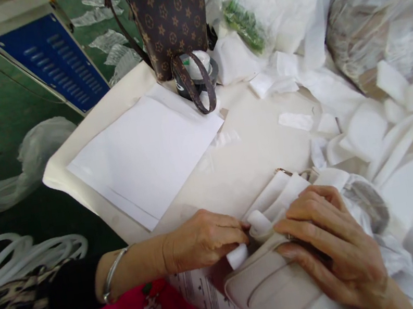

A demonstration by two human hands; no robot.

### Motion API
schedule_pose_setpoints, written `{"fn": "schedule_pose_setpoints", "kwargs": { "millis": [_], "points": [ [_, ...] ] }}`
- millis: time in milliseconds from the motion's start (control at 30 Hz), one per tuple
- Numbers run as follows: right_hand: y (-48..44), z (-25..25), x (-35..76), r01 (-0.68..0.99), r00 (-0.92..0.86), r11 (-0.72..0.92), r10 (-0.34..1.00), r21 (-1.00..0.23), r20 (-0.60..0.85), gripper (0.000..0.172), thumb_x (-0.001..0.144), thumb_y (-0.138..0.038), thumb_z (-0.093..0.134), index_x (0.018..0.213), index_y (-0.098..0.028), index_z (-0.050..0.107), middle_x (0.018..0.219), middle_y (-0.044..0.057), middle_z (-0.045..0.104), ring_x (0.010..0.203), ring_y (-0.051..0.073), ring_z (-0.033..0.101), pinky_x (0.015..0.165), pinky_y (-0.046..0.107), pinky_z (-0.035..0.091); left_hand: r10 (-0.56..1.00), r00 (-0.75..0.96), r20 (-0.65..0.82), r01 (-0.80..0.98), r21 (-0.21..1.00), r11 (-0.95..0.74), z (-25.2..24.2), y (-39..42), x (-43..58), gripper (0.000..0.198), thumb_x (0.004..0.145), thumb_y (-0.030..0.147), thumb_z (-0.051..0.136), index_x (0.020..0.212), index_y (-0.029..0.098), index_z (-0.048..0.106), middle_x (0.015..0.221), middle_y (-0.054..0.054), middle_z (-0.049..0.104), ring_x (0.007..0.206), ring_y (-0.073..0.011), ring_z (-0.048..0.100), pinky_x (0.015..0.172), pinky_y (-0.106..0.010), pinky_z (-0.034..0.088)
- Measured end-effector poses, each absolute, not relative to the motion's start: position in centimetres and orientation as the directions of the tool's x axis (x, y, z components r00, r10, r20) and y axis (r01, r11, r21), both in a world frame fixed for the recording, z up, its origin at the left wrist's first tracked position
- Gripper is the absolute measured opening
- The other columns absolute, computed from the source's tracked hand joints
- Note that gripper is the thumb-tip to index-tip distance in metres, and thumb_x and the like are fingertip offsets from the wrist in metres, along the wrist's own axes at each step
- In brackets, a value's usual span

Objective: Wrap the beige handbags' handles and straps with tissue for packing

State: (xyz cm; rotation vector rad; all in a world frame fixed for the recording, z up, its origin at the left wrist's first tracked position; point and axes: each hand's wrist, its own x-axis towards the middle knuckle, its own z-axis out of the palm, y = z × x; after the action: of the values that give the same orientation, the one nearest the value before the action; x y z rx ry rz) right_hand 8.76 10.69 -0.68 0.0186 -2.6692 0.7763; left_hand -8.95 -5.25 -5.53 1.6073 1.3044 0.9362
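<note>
A cream handbag [280, 285] lies at the table's front edge, tilted toward me. My right hand [331, 239] is closed over its top, fingers and thumb gripping the edge. Beside it, my left hand [212, 238] pinches a white padding strip [237, 256] at the bag's upper left side. Another curl of white padding [259, 221] shows between the two hands. Farther back, folded white material [272, 193] and a small metal clasp [282, 170] stick out behind my right hand. My right fingertips are partly hidden.
White paper sheets [147, 154] lie on the cream table [256, 120]. A brown patterned bag [171, 18] stands at the back beside a tape roll [197, 74]. White scraps [369, 132] and plastic bags [386, 24] crowd the right. A blue vented panel [52, 64] stands left.
</note>
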Motion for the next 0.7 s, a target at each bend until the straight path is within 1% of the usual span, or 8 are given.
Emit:
{"fn": "schedule_pose_setpoints", "kwargs": {
  "millis": [100, 200, 300, 400, 467, 567, 633, 700],
  "points": [
    [10.6, -0.5, 9.0, -0.116, -0.935, 0.838, 0.089, -0.533, 0.344, 0.011, 0.082, -0.014, 0.063, 0.093, -0.016, 0.064, 0.078, 0.004, 0.059, 0.073, 0.018, 0.054, 0.081, 0.043, 0.037, 0.998, 0.058, 0.013, 0.461, 0.887, -0.038, -5.8, -4.6, -7.8, 0.021, 0.091, 0.017, 0.049, 0.09, 0.018, 0.069, 0.091, -0.007, 0.072, 0.084, -0.0151, 0.066, 0.075, -0.022, 0.049],
    [10.6, -0.5, 9.2, -0.108, -0.937, 0.838, 0.093, -0.534, 0.336, 0.014, 0.083, -0.016, 0.062, 0.097, -0.016, 0.063, 0.078, 0.002, 0.059, 0.072, 0.017, 0.054, 0.082, 0.042, 0.036, 1.0, -0.021, -0.003, 0.538, 0.843, 0.013, -5.8, -3.9, -6.8, 0.021, 0.088, 0.023, 0.056, 0.07, 0.016, 0.064, 0.068, -0.002, 0.065, 0.064, -0.0108, 0.058, 0.059, -0.02, 0.042],
    [10.7, -0.7, 9.3, -0.123, -0.939, 0.852, 0.065, -0.509, 0.337, 0.023, 0.085, -0.019, 0.061, 0.108, -0.017, 0.062, 0.078, 0.002, 0.057, 0.074, 0.017, 0.052, 0.085, 0.043, 0.034, 0.999, -0.031, 0.022, 0.607, 0.795, 0.001, -5.6, -3.7, -6.1, 0.026, 0.088, 0.019, 0.053, 0.063, 0.016, 0.059, 0.063, -0.001, 0.058, 0.06, -0.0103, 0.053, 0.056, -0.021, 0.038],
    [10.6, -0.8, 9.2, -0.119, -0.955, 0.858, 0.039, -0.499, 0.295, 0.015, 0.087, -0.021, 0.059, 0.1, -0.019, 0.064, 0.076, 0.001, 0.054, 0.073, 0.017, 0.047, 0.086, 0.044, 0.032, 1.0, 0.021, -0.004, 0.595, 0.804, -0.009, -4.7, -4.1, -6.3, 0.022, 0.084, 0.011, 0.05, 0.065, 0.015, 0.06, 0.066, -0.001, 0.058, 0.063, -0.011, 0.054, 0.06, -0.021, 0.042],
    [10.5, -0.7, 9.0, -0.109, -0.964, 0.858, 0.032, -0.503, 0.265, 0.009, 0.088, -0.022, 0.056, 0.091, -0.019, 0.064, 0.075, 0.001, 0.052, 0.073, 0.016, 0.045, 0.086, 0.044, 0.031, 0.997, 0.039, -0.063, 0.514, 0.857, 0.033, -3.7, -4.3, -7.1, 0.018, 0.08, 0.005, 0.051, 0.072, 0.016, 0.064, 0.076, -0.002, 0.062, 0.073, -0.0122, 0.059, 0.069, -0.021, 0.046],
    [10.4, -0.4, 8.9, -0.109, -0.969, 0.86, 0.02, -0.499, 0.247, 0.013, 0.09, -0.023, 0.051, 0.085, -0.018, 0.062, 0.075, 0.001, 0.05, 0.074, 0.017, 0.044, 0.087, 0.044, 0.031, 0.982, -0.155, -0.105, 0.385, 0.909, 0.158, -2.8, -4.0, -8.2, 0.022, 0.082, 0.013, 0.056, 0.101, 0.018, 0.067, 0.111, -0.007, 0.063, 0.106, -0.0188, 0.058, 0.097, -0.03, 0.044],
    [10.3, -0.3, 8.9, -0.114, -0.968, 0.864, 0.014, -0.491, 0.249, 0.016, 0.091, -0.024, 0.048, 0.082, -0.018, 0.06, 0.075, 0.001, 0.049, 0.076, 0.017, 0.045, 0.087, 0.043, 0.031, 0.966, -0.227, -0.121, 0.257, 0.95, 0.179, -3.1, -3.4, -8.1, 0.047, 0.083, 0.031, 0.063, 0.127, 0.017, 0.055, 0.133, -0.012, 0.052, 0.124, -0.0253, 0.048, 0.108, -0.04, 0.037],
    [10.3, -0.4, 8.9, -0.123, -0.965, 0.867, 0.009, -0.482, 0.264, 0.018, 0.092, -0.023, 0.046, 0.079, -0.019, 0.058, 0.075, 0.001, 0.05, 0.078, 0.018, 0.045, 0.088, 0.043, 0.032, 0.977, -0.158, -0.142, 0.129, 0.978, 0.164, -4.1, -2.6, -7.0, 0.085, 0.072, 0.045, 0.074, 0.142, 0.015, 0.036, 0.146, -0.017, 0.04, 0.133, -0.0313, 0.039, 0.112, -0.047, 0.032]
  ]
}}
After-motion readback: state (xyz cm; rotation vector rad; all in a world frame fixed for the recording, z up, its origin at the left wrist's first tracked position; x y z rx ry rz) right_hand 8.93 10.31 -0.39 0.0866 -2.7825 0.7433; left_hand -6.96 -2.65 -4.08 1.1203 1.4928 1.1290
